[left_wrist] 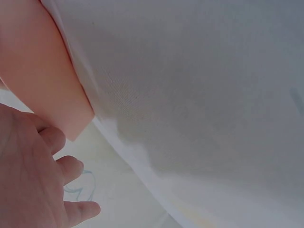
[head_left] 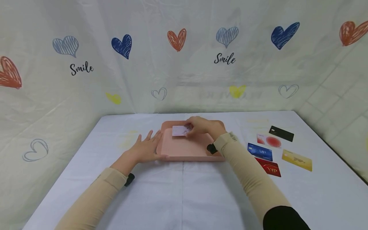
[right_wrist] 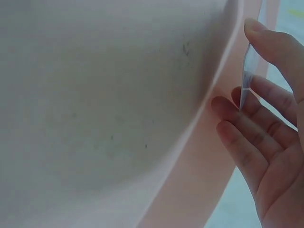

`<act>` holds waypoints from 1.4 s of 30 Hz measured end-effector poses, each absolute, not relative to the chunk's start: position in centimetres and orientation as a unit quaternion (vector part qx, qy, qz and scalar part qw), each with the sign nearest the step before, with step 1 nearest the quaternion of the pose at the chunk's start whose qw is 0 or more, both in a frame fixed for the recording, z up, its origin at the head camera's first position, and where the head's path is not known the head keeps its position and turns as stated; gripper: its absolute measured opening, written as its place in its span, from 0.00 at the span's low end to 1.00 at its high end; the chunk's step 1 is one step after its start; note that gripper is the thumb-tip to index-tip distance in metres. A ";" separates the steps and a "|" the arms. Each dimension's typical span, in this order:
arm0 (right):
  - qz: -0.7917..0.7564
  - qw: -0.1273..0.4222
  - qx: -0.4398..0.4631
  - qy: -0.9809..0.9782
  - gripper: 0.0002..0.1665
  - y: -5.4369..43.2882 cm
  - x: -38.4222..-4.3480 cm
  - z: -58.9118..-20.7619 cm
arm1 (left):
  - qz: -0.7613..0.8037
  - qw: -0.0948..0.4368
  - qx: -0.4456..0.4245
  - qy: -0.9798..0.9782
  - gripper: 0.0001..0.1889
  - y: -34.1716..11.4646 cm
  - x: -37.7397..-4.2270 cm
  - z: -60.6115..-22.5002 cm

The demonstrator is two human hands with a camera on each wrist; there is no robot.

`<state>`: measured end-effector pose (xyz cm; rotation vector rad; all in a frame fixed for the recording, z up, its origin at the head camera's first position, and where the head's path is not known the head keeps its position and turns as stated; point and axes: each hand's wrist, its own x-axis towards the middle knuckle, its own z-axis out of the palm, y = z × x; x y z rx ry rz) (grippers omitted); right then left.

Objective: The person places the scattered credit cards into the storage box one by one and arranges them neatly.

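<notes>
A pale lilac card [head_left: 178,131] is held over the far part of a shallow pink tray [head_left: 184,148]. My right hand [head_left: 200,125] pinches the card at its right end. Seen edge-on in the right wrist view, the card [right_wrist: 246,71] sits between the thumb and fingers of that hand [right_wrist: 273,142]. Against the tray's left side rests my left hand [head_left: 145,148], its fingers spread and its thumb along the front edge. In the left wrist view, this hand [left_wrist: 28,175] touches the tray's outer wall [left_wrist: 45,66].
Several cards lie right of the tray: black [head_left: 281,133], white with red shapes [head_left: 268,141], blue [head_left: 260,151], gold [head_left: 297,160] and red [head_left: 269,167]. The right forearm passes just left of them. A white cloth [head_left: 161,198] covers the table, with a heart-printed backdrop [head_left: 195,73] behind.
</notes>
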<state>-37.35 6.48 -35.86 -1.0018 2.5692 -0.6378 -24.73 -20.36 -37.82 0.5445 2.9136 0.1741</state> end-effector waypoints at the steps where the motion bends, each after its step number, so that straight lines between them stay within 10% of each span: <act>1: -0.224 0.154 -0.354 0.895 0.30 6.4 -37.4 -36.0 | 0.057 0.087 0.181 0.978 0.60 -20.3 -24.7 -37.8; 17: -0.178 0.135 -0.340 0.914 0.12 4.6 -36.6 -36.3 | 0.048 0.091 0.177 0.979 0.61 -20.2 -24.8 -37.8; 42: -0.142 0.091 -0.333 0.928 0.27 3.2 -36.4 -37.7 | 0.053 0.080 0.181 0.979 0.59 -20.3 -24.5 -37.8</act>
